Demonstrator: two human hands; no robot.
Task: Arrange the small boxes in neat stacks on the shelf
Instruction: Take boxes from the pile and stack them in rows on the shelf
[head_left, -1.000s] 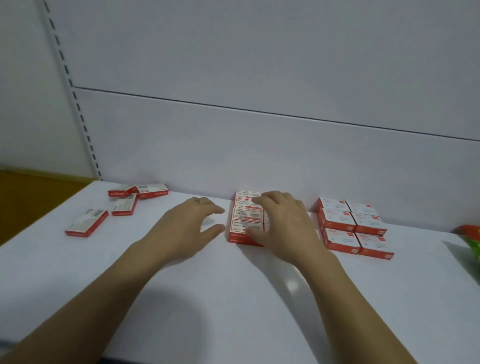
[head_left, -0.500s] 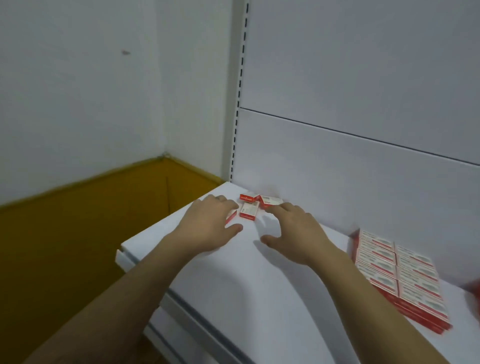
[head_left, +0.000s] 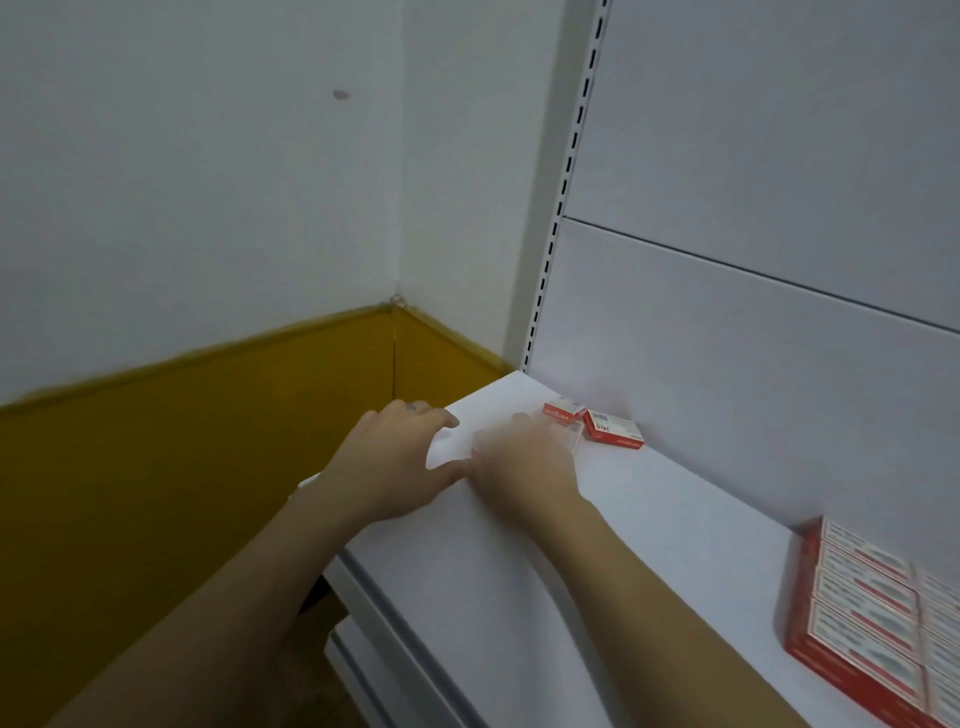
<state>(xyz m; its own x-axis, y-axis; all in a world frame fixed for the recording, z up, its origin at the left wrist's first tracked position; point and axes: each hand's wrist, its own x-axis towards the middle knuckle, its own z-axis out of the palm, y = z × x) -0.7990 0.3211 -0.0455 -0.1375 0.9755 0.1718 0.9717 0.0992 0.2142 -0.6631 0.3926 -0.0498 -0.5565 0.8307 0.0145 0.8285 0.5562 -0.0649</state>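
- Left hand (head_left: 395, 460): fingers spread on the shelf (head_left: 675, 519), holding nothing.
- Right hand (head_left: 524, 465): blurred, so I cannot tell its grip.
- Loose boxes (head_left: 613, 430) lie just beyond.
- Stack (head_left: 872, 613) sits well right.

Between the loose boxes (head_left: 614, 432) at the far left and the stacked block of boxes (head_left: 862, 613) at the near right, you have a wide bare stretch of shelf (head_left: 649, 545) to pass over. The back panel (head_left: 753, 374) stands just behind the loose boxes, so reach them from the near side or from above. Your left hand (head_left: 387, 467) and right hand (head_left: 524, 470) crowd that corner, close together
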